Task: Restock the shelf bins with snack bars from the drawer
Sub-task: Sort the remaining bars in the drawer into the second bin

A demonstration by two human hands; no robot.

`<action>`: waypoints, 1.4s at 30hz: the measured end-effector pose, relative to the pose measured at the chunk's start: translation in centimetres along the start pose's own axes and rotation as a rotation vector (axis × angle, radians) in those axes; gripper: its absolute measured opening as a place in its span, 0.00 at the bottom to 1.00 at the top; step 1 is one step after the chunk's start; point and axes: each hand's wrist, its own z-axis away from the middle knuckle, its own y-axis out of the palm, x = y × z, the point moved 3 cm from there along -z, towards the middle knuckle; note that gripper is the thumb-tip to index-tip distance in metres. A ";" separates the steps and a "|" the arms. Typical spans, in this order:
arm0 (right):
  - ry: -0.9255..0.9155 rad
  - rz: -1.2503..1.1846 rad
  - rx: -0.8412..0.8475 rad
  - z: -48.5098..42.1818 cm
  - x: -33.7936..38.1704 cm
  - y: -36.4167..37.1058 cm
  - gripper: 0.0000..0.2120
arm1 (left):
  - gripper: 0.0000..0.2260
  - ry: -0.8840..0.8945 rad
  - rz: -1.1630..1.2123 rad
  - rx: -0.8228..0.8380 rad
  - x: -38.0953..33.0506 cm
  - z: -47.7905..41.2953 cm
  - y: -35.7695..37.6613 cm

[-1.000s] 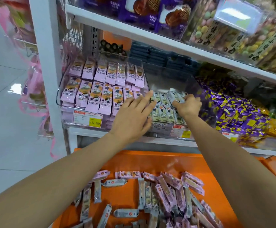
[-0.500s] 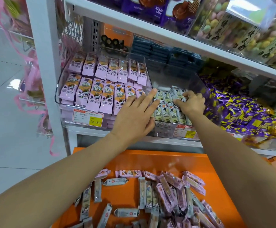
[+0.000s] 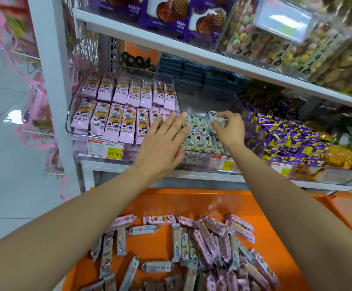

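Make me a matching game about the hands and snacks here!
Things:
1. left hand
2. right hand
3. drawer
4. pink bars

States or places:
A. orange, with loose bars lying in it
B. flat, fingers straight
C. pinches a pale bar
D. lined up in rows in the left bin

Pairs: 1-B, 2-C, 3-A, 4-D

- Purple-and-yellow foil-wrapped sweets (image 3: 286, 133), heaped just right of the right hand (image 3: 231, 131).
- Purple printed biscuit bags (image 3: 164, 11), shelf above the left hand (image 3: 160, 145).
- Pink ribbon bundle (image 3: 38, 96), far left.
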 end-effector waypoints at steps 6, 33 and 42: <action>-0.213 -0.296 -0.087 5.9 4.5 -0.9 0.03 | 0.16 0.102 0.029 -0.155 -0.3 4.2 -2.0; -0.198 -0.170 1.524 41.5 2.5 23.7 0.41 | 0.31 -0.183 0.363 0.420 6.3 27.5 4.4; -0.132 -0.109 1.496 38.5 0.0 23.1 0.32 | 0.32 -0.195 0.366 0.418 6.1 27.5 4.2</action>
